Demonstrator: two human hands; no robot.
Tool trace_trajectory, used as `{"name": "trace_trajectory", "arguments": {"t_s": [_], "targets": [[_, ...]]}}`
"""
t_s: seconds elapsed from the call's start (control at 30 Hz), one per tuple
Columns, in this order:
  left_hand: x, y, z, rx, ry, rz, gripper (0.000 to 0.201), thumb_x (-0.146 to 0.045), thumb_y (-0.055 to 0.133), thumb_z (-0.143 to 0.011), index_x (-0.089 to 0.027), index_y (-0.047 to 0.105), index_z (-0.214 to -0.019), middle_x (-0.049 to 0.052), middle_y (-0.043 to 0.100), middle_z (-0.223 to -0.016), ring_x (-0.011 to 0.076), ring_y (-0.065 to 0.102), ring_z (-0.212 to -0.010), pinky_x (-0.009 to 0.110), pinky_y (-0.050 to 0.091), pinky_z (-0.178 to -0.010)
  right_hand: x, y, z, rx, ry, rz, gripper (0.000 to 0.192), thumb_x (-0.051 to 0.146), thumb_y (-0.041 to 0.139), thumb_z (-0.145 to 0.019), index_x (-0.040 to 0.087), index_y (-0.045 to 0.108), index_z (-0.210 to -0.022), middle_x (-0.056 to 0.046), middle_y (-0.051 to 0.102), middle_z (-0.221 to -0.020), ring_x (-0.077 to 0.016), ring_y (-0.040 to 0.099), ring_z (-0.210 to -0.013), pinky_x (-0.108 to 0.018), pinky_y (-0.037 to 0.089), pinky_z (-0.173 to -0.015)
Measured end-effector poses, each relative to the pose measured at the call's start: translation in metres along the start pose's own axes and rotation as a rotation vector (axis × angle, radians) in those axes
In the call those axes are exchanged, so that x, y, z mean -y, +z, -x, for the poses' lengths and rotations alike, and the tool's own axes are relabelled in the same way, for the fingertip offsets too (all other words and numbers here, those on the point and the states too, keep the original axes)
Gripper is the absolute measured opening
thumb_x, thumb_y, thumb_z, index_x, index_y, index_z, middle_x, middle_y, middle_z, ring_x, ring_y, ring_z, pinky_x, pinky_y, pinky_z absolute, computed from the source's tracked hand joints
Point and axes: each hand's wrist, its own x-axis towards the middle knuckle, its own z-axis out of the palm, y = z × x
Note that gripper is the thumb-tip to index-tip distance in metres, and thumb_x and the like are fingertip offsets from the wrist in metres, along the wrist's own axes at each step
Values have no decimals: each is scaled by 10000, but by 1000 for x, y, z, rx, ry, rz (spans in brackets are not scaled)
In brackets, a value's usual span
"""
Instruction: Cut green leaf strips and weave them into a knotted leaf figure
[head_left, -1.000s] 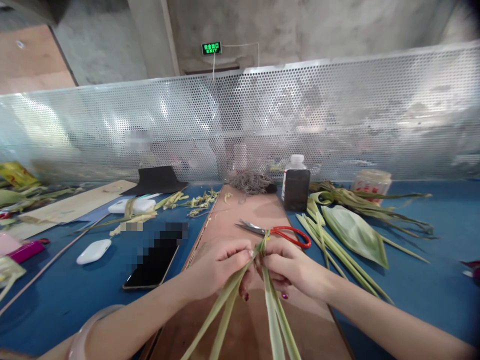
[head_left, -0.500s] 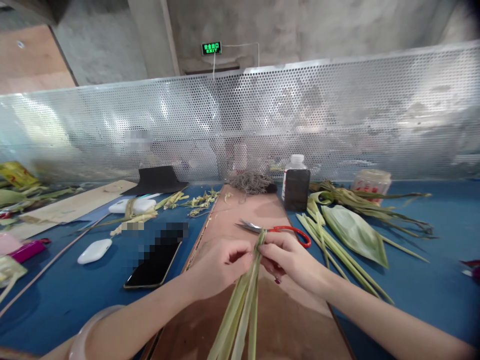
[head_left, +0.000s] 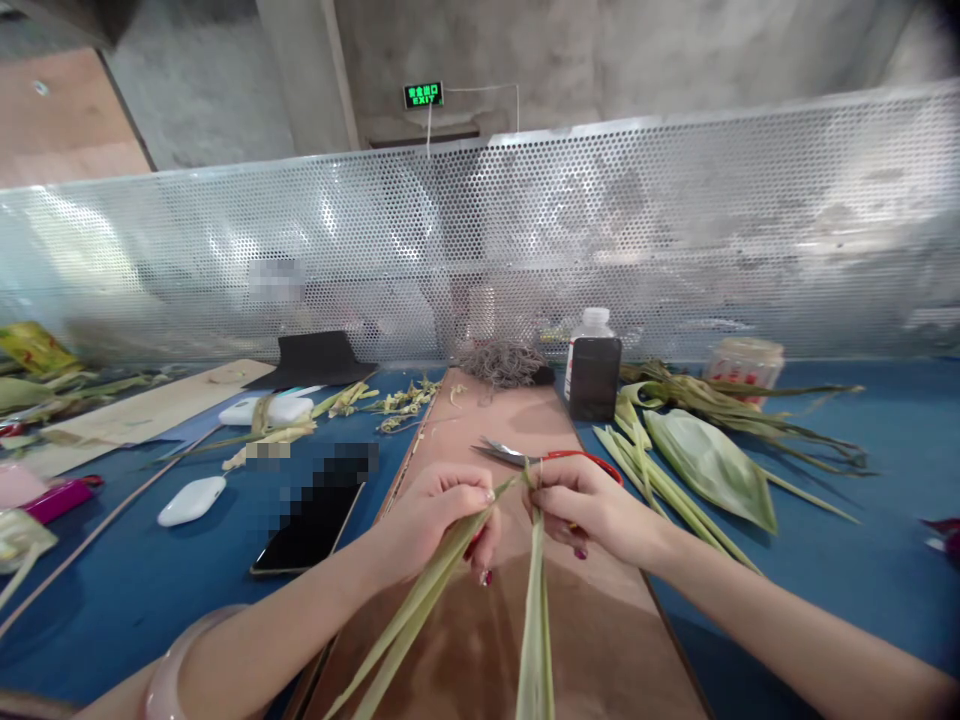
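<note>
My left hand pinches one group of pale green leaf strips that trails down to the lower left. Opposite it, my right hand grips a second group of leaf strips, which hangs almost straight down. At the top, between my fingertips, the two groups meet in a small twisted point. Both hands are closed and hover over the brown board. Just beyond them lie scissors with red handles, partly hidden behind my right hand.
To the left lie a phone, a white earbud case and plant scraps. A bottle, a broad leaf, stalks and a jar stand or lie on the right. Grey cord is heaped before the perforated metal screen.
My hands have moved apart. The leaf strips, bunched together before, are now split into two groups, the left one swung out toward the lower left.
</note>
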Motion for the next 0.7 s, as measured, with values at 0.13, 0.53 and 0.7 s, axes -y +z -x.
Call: {"name": "trace_trajectory", "arguments": {"t_s": [0.13,0.53,0.7], "targets": [[-1,-1,1,-26,32,14,259,-214,462,-807,-160,438,-554,9,568,-460,108,501,-384,212,390,-413,-2,-8,-5,-96,3,-15,185,236,502,-734,186,454,-563,83,370,-391,-50,288,-333,-186,250,-349],[3,-5,-14,-427,27,48,276,-295,472,-862,-123,592,-682,57,682,-683,152,642,-624,257,481,-629,-11,-30,-15,-328,33,-141,241,270,513,-729,197,370,-548,73,353,-435,-57,305,-351,-216,194,-372],[4,-2,-17,-400,-87,112,245,-366,495,-854,-143,549,-767,82,699,-765,185,665,-592,304,519,-553,-2,-21,-11,-193,13,-327,174,254,522,-706,187,412,-590,75,327,-440,-54,255,-365,-205,171,-366]]}}
